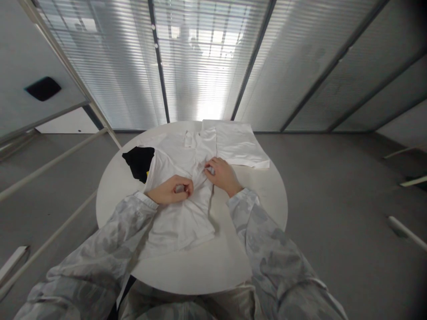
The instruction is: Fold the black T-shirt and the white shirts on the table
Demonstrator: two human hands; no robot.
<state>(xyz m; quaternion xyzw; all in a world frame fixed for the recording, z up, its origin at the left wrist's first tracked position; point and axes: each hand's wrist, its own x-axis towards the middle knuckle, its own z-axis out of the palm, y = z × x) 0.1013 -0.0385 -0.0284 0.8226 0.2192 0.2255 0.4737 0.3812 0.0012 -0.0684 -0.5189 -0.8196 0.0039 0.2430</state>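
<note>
A white shirt point(182, 226) lies rumpled across the left and middle of the round white table point(203, 280). On its middle, my left hand point(171, 190) is closed, its thumb and fingertips pinching the cloth. My right hand point(223, 174) is a little farther away and to the right, with curled fingers gripping the fabric near the shirt's right edge. Creases run between the two hands. Beside the shirt's left edge sits a black cloth item point(140, 162) with a small yellow mark, partly covered by the white fabric. Behind my right hand lies a flat, folded white garment point(242, 142).
Glass panels with blinds point(207, 66) stand just behind the table. To the left are a pale metal frame point(53, 164) and a white board holding a black object point(43, 89). Pale legs or bars point(407, 231) stick out at the far right above the grey floor point(333, 200).
</note>
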